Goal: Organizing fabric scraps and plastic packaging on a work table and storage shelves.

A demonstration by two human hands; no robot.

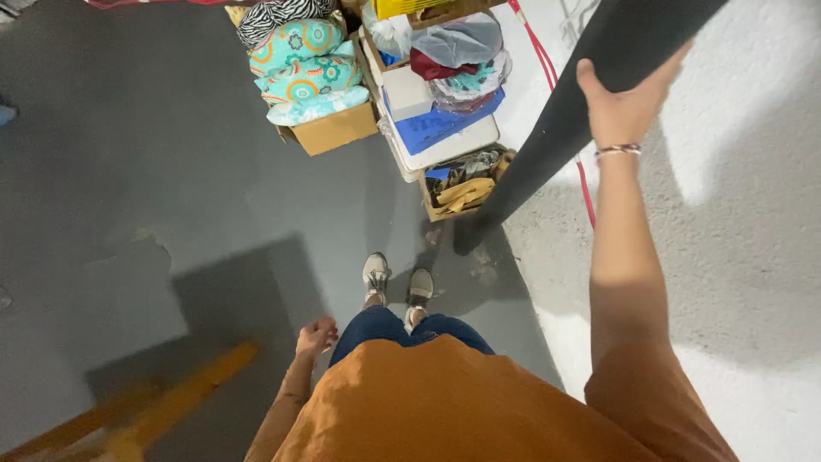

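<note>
My left hand hangs low beside my thigh, fingers loosely curled and holding nothing, above the grey floor near a blurred yellow bar. My right hand is raised with the arm stretched out, thumb apart from the fingers and closed around the edge of a long black roll. The roll leans with its lower end on the floor beside the open cardboard box, so I judge I am steadying it, and lifting would call for a firmer grip.

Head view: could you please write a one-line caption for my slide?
Standing person's right hand grips a tall dark roll leaning at a white wall; left hand hangs free.
</note>
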